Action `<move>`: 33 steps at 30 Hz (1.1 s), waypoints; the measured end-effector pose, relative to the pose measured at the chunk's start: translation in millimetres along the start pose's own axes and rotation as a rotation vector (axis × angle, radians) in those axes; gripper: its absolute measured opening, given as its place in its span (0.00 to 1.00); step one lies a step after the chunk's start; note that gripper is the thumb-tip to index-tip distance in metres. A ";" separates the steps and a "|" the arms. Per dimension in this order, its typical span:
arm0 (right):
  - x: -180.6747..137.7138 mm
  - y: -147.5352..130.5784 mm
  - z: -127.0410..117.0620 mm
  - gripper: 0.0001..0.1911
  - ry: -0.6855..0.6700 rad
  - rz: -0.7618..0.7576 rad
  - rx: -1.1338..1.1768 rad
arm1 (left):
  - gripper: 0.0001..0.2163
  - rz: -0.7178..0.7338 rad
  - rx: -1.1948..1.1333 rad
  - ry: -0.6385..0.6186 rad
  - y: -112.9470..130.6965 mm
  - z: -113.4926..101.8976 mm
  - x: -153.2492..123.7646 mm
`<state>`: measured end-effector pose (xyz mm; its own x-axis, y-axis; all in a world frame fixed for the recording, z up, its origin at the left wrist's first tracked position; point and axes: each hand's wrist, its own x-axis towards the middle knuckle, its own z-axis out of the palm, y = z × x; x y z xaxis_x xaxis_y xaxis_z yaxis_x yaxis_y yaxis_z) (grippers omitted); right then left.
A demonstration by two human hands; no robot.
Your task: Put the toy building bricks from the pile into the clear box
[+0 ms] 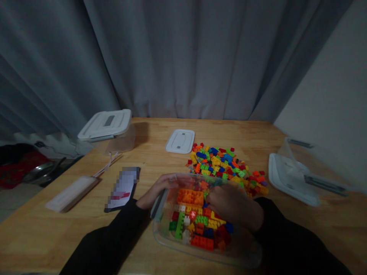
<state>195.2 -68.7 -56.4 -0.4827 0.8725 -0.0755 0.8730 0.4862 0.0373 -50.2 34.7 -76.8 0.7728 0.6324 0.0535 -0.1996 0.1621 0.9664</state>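
Observation:
A clear plastic storage box (200, 258) stands at the table's front, part filled with toy building bricks (202, 220) in orange, red, yellow, green, blue and white. My left hand (165, 184) grips the box at its far left rim, next to a grey side latch. Inside the box, above the bricks on the right, is my right hand (226, 202) with its fingers curled inward. Its fingertips are blurred and partly hidden, so what they hold does not show. Just beyond the box a loose pile of bricks (216, 160) is spread over the tabletop.
A lidded clear box (120, 133) stands back left. Nearer are a phone (123, 191) and a white corded block (73, 194). A white lid (180, 141) lies behind the pile. To the right, another clear box (304, 160) rests by a white lid (275, 175).

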 end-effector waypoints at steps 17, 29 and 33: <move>-10.9 63.6 -70.8 0.15 0.270 0.065 0.575 | 0.19 -0.015 0.015 -0.015 3.2 0.5 -0.3; -20.9 180.9 -14.1 0.12 0.026 0.523 0.470 | 0.21 0.001 0.048 -0.006 -3.4 -4.6 -2.1; -16.9 183.3 -2.3 0.10 -0.086 0.521 0.463 | 0.21 -0.008 0.034 0.001 -2.6 -3.2 -2.3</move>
<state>363.2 5.8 -46.0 -0.0033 0.9702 -0.2423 0.9382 -0.0809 -0.3367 -53.4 35.2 -80.3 0.7734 0.6323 0.0458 -0.1732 0.1412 0.9747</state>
